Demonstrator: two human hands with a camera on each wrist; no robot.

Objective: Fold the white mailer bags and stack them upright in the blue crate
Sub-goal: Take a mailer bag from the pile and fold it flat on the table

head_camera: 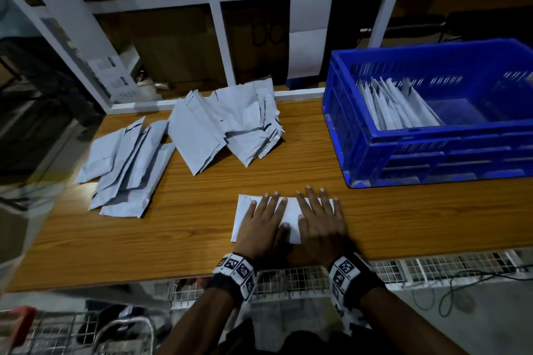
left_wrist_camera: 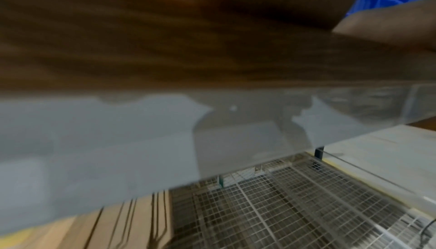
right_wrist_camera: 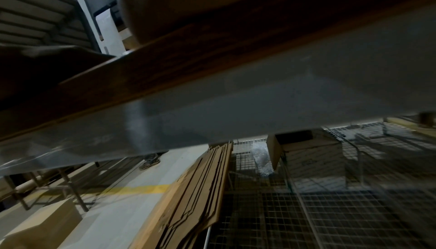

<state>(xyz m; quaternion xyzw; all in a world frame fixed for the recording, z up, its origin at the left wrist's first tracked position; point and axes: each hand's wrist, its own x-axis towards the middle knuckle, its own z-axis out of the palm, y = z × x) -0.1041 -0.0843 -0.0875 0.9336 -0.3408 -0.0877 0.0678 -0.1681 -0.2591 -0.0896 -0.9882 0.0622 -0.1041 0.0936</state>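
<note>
The person is pressing a white mailer bag (head_camera: 261, 217) flat against the wooden desk (head_camera: 184, 210), near its front edge. The left hand (head_camera: 261, 225) and the right hand (head_camera: 320, 219) are lying side by side on top of it, fingers straight and spread, palms down, so neither grip is pinching anything; both are bearing down on the bag. That broad, flat contact is probably there to set a crease so the fold does not spring open. The bag is showing as a short wide strip, which suggests it is already doubled over, though the hands are covering the fold line and the wrist views are too blurred to confirm it.

The unfolded mailer bags (head_camera: 225, 124) are waiting in two loose heaps at the back left of the desk, within reach of the left hand. The blue crate (head_camera: 403, 153) is sitting to the right, well apart from the hands, with a row of folded bags (head_camera: 395, 106) standing on edge against its left end. Standing them that way is leaving the rest of the crate floor free for more.
</note>
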